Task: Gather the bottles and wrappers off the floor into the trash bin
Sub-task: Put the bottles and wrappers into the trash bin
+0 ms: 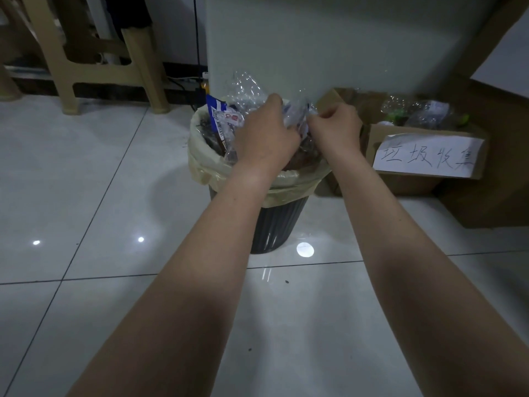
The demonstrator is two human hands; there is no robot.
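- Glossy pale floor tiles (86, 173) with dark grout lines, bright lamp reflections and a few dark specks.
- Dark ribbed trash bin (274, 224) standing on the floor, lined with a yellowish bag (206, 167) folded over the rim.
- Heaped above the rim with wrappers: a blue and white packet (216, 110) at the left edge, crumpled clear plastic (246, 87) sticking up at the back.
- Left hand (266, 133) over the bin's mouth, fingers curled down into the heap; exact grip hidden behind the back of the hand.
- Right hand (336, 127) just beside it, fingers pinched tight on a crinkled clear wrapper (294, 116) held between both hands.
- Both bare forearms reaching in from the lower edge, almost meeting above the bin.
- Open cardboard box (406, 184) on the floor just right of the bin, holding clear plastic bottles (423, 110), some with green caps.
- White paper sign (429, 156) with handwritten characters stuck on the box front.
- Tall pale grey panel (329, 44) rising straight behind the bin, possibly an appliance or cabinet side.
- Brown wooden furniture (492, 196) at the far right, beside and behind the box.
- Beige plastic chair legs (65, 81) at the upper left, in front of a dark baseboard.
- Black cable (196, 30) hanging down the wall; white cords and a plug near the baseboard by the panel's foot.
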